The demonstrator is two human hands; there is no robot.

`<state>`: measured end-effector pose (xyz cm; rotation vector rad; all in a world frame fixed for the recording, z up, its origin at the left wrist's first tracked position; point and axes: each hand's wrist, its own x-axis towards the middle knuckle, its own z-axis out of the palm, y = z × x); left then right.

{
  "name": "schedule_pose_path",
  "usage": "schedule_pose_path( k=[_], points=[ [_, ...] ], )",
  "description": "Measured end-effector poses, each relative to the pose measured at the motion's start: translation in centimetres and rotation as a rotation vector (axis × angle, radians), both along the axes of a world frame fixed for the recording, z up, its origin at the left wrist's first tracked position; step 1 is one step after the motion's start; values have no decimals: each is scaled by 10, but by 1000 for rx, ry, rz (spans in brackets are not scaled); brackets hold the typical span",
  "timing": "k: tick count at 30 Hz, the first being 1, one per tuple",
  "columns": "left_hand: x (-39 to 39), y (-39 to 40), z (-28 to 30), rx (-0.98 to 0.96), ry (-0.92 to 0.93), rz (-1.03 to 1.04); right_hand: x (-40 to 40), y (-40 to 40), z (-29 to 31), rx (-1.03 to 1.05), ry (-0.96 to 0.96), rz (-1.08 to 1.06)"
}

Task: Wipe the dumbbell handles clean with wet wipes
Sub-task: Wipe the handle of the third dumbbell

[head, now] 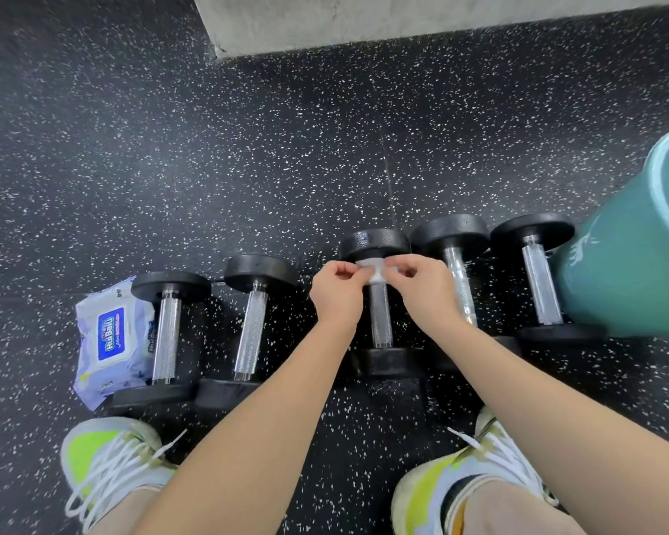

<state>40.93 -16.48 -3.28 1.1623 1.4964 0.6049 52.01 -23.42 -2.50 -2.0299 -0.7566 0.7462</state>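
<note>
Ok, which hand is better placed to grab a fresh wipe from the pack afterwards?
Left, probably. The wipes pack lies at the far left of the dumbbell row, on the left hand's side; the right hand would have to cross over. Both now pinch the wipe.

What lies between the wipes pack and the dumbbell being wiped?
In the head view, two dumbbells lie side by side between the wipes pack and the wiped dumbbell.

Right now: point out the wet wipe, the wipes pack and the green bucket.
wet wipe (375, 273), head view, on the white band wrapped round the middle dumbbell's handle.
wipes pack (111, 334), head view, on its blue label.
green bucket (630, 279), head view, on its outer wall.
</note>
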Motion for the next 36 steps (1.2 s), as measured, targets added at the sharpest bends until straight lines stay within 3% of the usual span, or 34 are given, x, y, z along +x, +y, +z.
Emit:
schedule_pose_path(
  k=[8,16,29,36],
  points=[
    [1,-2,-3,-55,-11,13,1,2,0,-27,85,-32],
    [-25,-7,3,-166,84,-239,7,-20,15,-185,154,152],
    [-54,-30,10,-294,161,-539,-3,-38,41,-457,-58,488],
    [-59,-24,12,-251,227,-588,-11,-37,44,-444,-86,512]
  ],
)
